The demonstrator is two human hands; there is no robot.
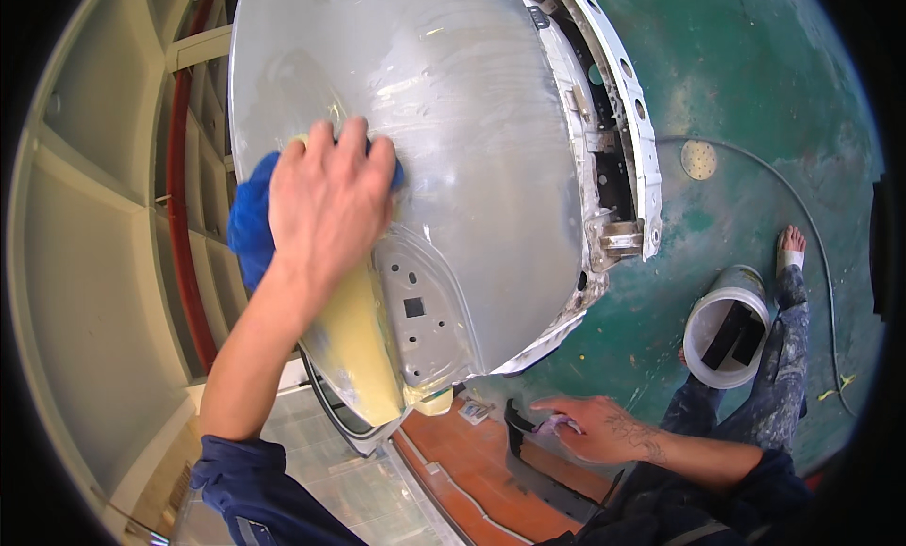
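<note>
My left hand [330, 192] presses a bunched blue cloth [250, 216] against a bare grey car body panel [481, 150]. Its fingers are curled over the cloth, which sticks out on both sides of the hand. Just below the hand, pale yellow filler [354, 334] covers the panel's edge, beside a recess with a square hole and several round ones. My right hand [604, 428] is off the panel at the lower right. Its fingers close around something small, whitish and purple, too unclear to name.
A white bucket [694, 343] with dark pieces inside stands on the green floor [717, 65] beside my leg. A hose [802, 201] trails across the floor near a round perforated disc [699, 159]. Cream framing with a red pipe [179, 187] runs along the left.
</note>
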